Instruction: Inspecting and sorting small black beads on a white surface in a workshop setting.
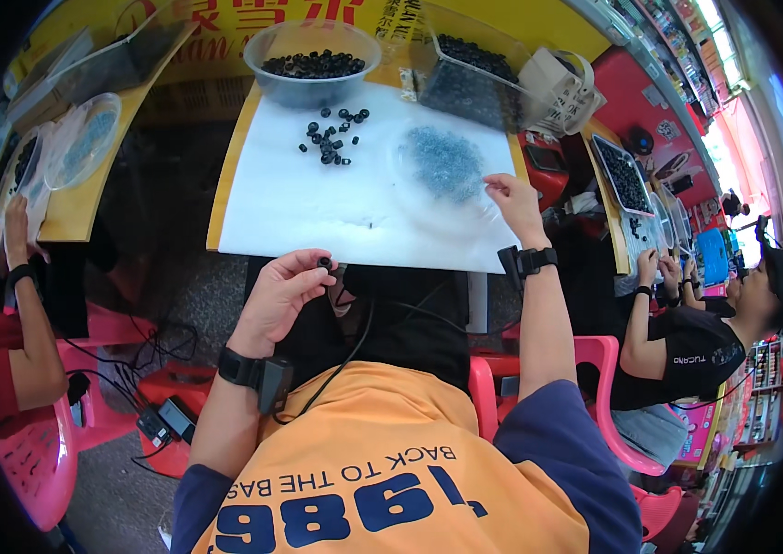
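The left hand (pixel 276 300) is raised just below the near edge of the white counter (pixel 318 212), its thumb and forefinger pressed together on a small black ring (pixel 324 263); the other fingers curl loosely beneath it. The right hand (pixel 513 205) reaches out over the counter, its fingertips (pixel 493 185) drawn close together and touching the near rim of a clear shallow dish (pixel 447 171) that holds a heap of small clear-bluish pieces (pixel 445 162); whether they pinch one of those pieces cannot be told. Beyond the left fingers, well apart from them, a loose scatter of black rings (pixel 331 137) lies on the counter, and past that stands a clear round bowl (pixel 311 65) filled with more of them. Past the right fingers stands a clear square tub (pixel 470 74), also full of black rings. Each wrist wears a black band with a small device, the left one (pixel 258 374) trailing a cable
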`<state>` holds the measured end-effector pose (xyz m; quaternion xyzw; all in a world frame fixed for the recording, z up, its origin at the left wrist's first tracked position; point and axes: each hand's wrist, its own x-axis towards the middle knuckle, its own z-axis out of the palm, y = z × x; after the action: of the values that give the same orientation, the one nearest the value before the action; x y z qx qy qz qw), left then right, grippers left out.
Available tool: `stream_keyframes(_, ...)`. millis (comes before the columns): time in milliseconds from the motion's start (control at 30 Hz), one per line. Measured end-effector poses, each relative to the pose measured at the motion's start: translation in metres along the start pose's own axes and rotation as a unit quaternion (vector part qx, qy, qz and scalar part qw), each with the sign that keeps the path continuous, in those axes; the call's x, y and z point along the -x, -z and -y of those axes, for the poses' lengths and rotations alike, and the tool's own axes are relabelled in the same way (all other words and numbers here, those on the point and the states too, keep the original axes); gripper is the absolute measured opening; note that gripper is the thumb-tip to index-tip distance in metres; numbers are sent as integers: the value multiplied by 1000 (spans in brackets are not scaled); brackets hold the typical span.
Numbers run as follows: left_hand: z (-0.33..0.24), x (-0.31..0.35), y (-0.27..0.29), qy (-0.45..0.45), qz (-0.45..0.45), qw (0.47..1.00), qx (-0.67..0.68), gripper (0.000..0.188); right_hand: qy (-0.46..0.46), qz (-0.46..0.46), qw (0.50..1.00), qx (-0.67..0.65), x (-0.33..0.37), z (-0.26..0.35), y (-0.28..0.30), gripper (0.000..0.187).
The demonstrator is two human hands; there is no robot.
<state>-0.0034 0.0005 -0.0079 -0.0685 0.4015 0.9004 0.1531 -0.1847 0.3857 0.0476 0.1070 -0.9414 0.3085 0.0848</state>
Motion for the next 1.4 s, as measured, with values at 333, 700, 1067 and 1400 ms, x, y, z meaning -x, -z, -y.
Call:
stream_keyframes(333, 2, 2, 1, 10, -5, 1000, -11, 25, 6, 12, 993, 116, 3, 1, -5, 19)
stream_keyframes(700, 0, 3, -5, -19, -29, 999, -15, 25, 34, -70, 993, 93, 7, 20, -25, 16)
stream_keyframes(1067, -9, 10, -14, -45, -26, 998, -25, 29, -25, 173, 916, -361, 89, 200, -73, 16)
stream_keyframes(1400, -7, 6, -11, -82, -28, 996, -23, 26, 17, 109, 944, -312, 100, 217, -91, 12)
